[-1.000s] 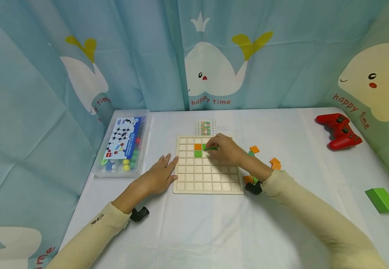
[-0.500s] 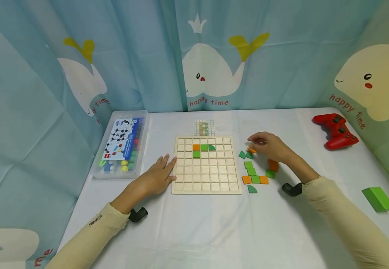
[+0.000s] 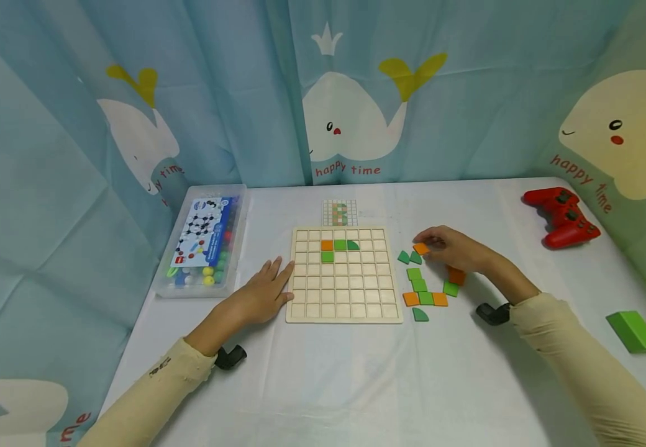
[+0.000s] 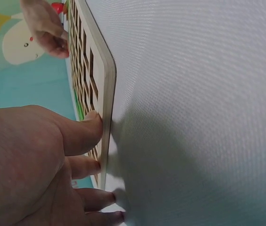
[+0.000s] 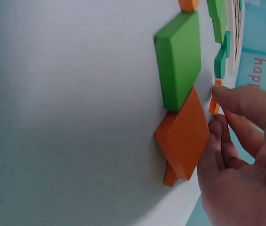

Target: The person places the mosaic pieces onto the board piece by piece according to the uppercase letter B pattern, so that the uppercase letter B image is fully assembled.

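A wooden grid board (image 3: 345,297) lies mid-table, with an orange square tile (image 3: 327,245), two green square tiles (image 3: 340,245) and a dark green quarter-round tile (image 3: 353,246) in its upper cells. My left hand (image 3: 264,292) rests flat with spread fingers at the board's left edge; its thumb (image 4: 88,132) touches the rim in the left wrist view. Right of the board, my right hand (image 3: 451,248) pinches another orange square tile (image 5: 215,99) between thumb and fingers. Below that hand lie stacked orange tiles (image 5: 187,136) and a green square tile (image 5: 180,61).
Loose green and orange tiles (image 3: 425,298) lie along the board's right side. A printed pattern card (image 3: 340,212) sits behind the board. A clear plastic case (image 3: 202,242) stands left, a red game controller (image 3: 562,217) far right, and a green block (image 3: 635,332) near the right edge.
My right hand has left the board's upper cells, where the dark green quarter-round tile now lies, and moved right to the loose tiles, taking hold of an orange one. My left hand stays put.
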`<state>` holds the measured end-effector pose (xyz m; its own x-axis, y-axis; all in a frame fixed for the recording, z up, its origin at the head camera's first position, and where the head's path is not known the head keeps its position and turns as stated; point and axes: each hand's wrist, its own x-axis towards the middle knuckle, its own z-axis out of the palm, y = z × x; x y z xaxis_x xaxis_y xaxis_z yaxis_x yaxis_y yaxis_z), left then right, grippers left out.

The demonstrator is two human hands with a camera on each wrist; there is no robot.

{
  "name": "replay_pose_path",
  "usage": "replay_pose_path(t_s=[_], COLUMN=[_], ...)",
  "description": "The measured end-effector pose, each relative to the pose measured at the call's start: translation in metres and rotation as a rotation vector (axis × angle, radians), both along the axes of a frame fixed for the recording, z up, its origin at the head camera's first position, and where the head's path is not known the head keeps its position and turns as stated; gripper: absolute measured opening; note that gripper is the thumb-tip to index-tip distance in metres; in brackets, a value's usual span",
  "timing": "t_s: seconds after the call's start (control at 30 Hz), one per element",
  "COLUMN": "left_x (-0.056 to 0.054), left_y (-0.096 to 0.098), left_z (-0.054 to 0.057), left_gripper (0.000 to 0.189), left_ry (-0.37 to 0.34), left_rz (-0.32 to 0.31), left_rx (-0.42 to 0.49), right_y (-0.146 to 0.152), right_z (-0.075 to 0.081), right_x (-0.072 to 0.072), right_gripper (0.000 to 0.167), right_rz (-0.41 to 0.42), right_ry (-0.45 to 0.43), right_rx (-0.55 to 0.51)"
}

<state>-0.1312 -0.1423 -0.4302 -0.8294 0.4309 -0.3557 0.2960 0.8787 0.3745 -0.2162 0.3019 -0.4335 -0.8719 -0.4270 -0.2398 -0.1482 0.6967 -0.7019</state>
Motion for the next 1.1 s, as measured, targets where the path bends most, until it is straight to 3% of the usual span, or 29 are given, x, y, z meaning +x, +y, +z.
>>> replay_pose_path(t_s=[0.23,0.67,0.9,1.1], left_x=[0.000,0.000,0.001,0.000], left_y=[0.001,0.000,0.000,-0.001], left_z=[0.000,0.000,0.000,-0.002], left_gripper=[0.069,0.070,0.070,0.070], left_ry=[-0.006,-0.004,-0.006,0.003], left_rz=[0.004,0.000,0.000,0.000], left_rx=[0.002,0.006,0.006,0.005], right_y=[-0.001,-0.013,-0.050,-0.091], right_z=[-0.002,-0.003,0.006,0.008], right_x=[0.001,0.001,0.005,0.012], right_gripper=[0.029,0.027,0.027,0.027], right_rz=[0.012,-0.031,-0.015,0.053], right_ry=[0.114,0.223,0.227,0.225], right_rx=[0.062,0.119,0.094,0.064])
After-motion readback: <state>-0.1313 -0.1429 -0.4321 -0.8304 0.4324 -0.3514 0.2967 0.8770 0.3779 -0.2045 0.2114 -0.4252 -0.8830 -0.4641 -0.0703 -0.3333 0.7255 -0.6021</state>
